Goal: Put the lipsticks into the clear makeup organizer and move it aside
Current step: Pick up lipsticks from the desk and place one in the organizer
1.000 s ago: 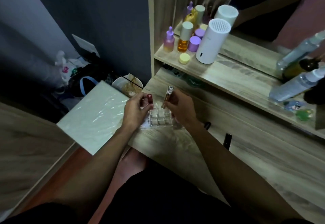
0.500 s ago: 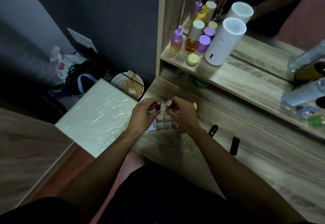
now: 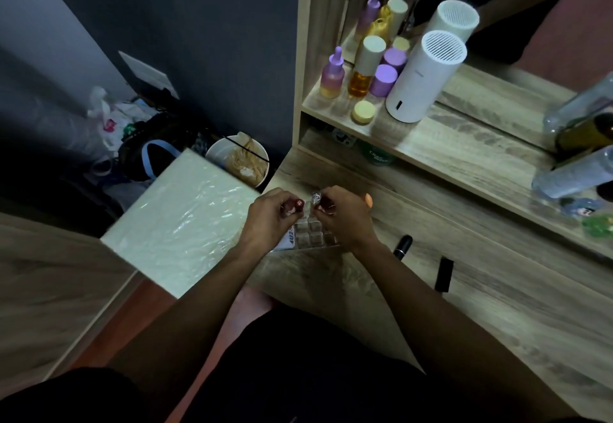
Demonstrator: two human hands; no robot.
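Observation:
The clear makeup organizer [image 3: 310,237], a grid of small square cells, sits at the left front corner of the wooden vanity top. My left hand [image 3: 270,220] grips a dark red lipstick [image 3: 296,205] just above the organizer's left cells. My right hand [image 3: 345,217] holds a lipstick with a silver cap [image 3: 316,197] upright over the far cells. Two black lipsticks lie on the wood to the right, one [image 3: 403,246] close to my right wrist, the other [image 3: 443,273] farther out.
A shelf above carries a white cylindrical device [image 3: 424,81], purple and amber bottles [image 3: 360,71] and a yellow jar [image 3: 363,111]. Clear bottles [image 3: 574,174] lie at the right. A white plastic-wrapped panel [image 3: 185,220] and a bowl [image 3: 240,162] sit left of the vanity.
My right hand has lowered the silver-capped lipstick from a raised, tilted hold down to the organizer's far cells. My left hand with the red lipstick has stayed at the organizer's left side.

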